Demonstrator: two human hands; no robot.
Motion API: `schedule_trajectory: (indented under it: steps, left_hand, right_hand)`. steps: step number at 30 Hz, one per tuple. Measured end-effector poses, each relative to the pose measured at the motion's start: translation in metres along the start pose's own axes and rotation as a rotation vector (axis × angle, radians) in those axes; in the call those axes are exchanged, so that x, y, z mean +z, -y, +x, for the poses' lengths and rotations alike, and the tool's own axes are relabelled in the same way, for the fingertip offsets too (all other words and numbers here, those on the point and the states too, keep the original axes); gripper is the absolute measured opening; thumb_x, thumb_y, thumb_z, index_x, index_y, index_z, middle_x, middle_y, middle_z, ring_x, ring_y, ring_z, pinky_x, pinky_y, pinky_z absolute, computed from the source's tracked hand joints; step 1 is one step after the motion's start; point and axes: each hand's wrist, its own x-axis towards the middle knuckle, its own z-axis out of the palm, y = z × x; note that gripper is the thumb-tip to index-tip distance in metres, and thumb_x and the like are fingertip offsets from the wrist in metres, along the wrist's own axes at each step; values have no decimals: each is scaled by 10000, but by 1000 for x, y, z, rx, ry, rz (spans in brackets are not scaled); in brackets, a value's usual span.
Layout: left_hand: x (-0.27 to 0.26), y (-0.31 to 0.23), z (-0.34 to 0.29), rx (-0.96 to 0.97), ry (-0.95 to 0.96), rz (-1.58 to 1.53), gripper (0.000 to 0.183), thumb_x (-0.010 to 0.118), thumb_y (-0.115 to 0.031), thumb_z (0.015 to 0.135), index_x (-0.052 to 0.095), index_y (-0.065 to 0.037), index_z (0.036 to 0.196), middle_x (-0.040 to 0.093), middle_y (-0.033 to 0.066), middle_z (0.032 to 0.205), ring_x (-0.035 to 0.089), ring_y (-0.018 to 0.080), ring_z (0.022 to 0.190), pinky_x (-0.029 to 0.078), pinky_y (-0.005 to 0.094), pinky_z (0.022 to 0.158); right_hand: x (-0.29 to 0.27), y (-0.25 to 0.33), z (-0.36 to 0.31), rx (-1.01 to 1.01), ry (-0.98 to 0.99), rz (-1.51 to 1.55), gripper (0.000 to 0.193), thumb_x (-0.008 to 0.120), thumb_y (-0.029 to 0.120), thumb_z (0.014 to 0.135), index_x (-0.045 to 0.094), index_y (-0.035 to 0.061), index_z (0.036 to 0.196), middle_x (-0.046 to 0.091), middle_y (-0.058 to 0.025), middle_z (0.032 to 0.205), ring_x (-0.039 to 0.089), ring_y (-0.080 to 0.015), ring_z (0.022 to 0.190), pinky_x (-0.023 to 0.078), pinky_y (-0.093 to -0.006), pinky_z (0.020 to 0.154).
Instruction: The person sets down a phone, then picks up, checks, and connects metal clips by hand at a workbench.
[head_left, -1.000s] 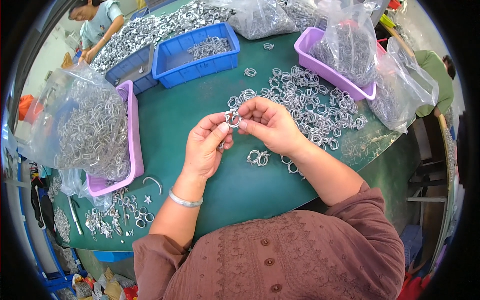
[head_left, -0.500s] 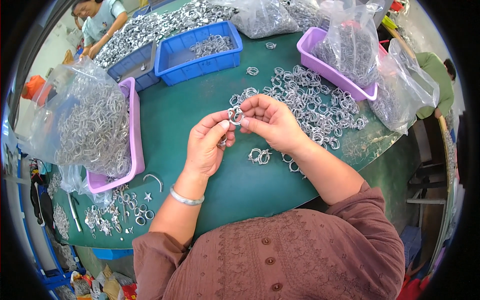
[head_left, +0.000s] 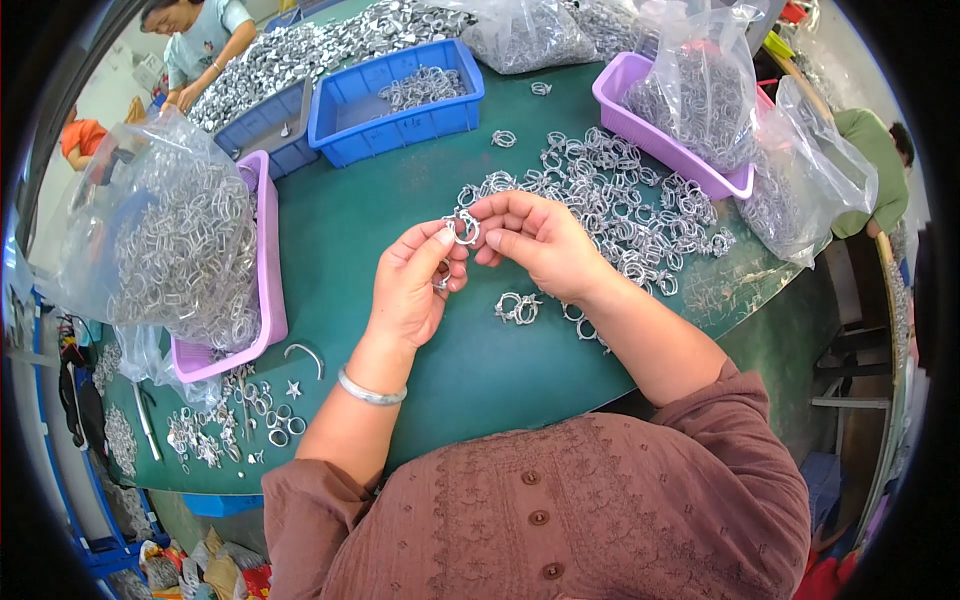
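Over the middle of the green table, my left hand (head_left: 408, 285) pinches a silvery metal ring (head_left: 466, 229) between thumb and forefinger. A second metal ring (head_left: 441, 276) shows partly under its curled lower fingers. My right hand (head_left: 545, 245) closes on the right side of the upper ring with thumb and fingertips. Just beyond and right of my hands spreads a loose pile of similar rings (head_left: 625, 205). A small cluster of rings (head_left: 517, 308) lies on the table below my right hand.
Purple baskets (head_left: 268, 260) with bagged rings stand left and back right (head_left: 615, 95). A blue bin (head_left: 400, 125) holds more rings. Loose rings and small star pieces (head_left: 293, 388) lie front left. A heap of metal parts (head_left: 320, 50) covers the back, where a person (head_left: 205, 50) works.
The held ring and both hands have shifted slightly left, and the ring has turned a little. The rings on the table lie as before.
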Motion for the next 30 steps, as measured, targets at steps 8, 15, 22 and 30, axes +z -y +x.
schedule_trajectory:
  steps: [8, 15, 22, 30]
  left_hand:
    - [-1, 2, -1, 28, -11, 27, 127, 545, -90, 832, 587, -22, 930, 600, 42, 766, 515, 86, 593, 404, 205, 509]
    - [8, 3, -3, 88, 53, 2, 220, 515, -84, 852, 539, -12, 1059, 588, 47, 864, 511, 80, 637, 418, 203, 547]
    - [4, 9, -2, 94, 79, 58, 230, 519, -117, 860, 529, -9, 1063, 578, 29, 849, 512, 77, 649, 416, 203, 549]
    - [-3, 8, 1, 41, 213, -121, 258, 439, -170, 898, 523, 8, 1065, 572, 39, 863, 494, 88, 664, 405, 211, 563]
  right_hand:
    - [3, 1, 0, 81, -24, -9, 202, 542, 48, 809, 538, -29, 995, 586, -59, 848, 544, -91, 720, 458, -216, 678]
    - [-2, -5, 0, -225, -78, -362, 92, 605, 30, 756, 570, 15, 840, 561, -39, 811, 545, -107, 704, 443, -232, 602]
    - [5, -3, -1, -630, -109, -795, 116, 622, -9, 689, 551, 28, 772, 533, -90, 799, 556, -229, 696, 447, -297, 596]
    - [7, -2, -3, -532, -102, -693, 205, 611, -17, 701, 535, 19, 888, 544, -94, 826, 568, -221, 728, 464, -297, 633]
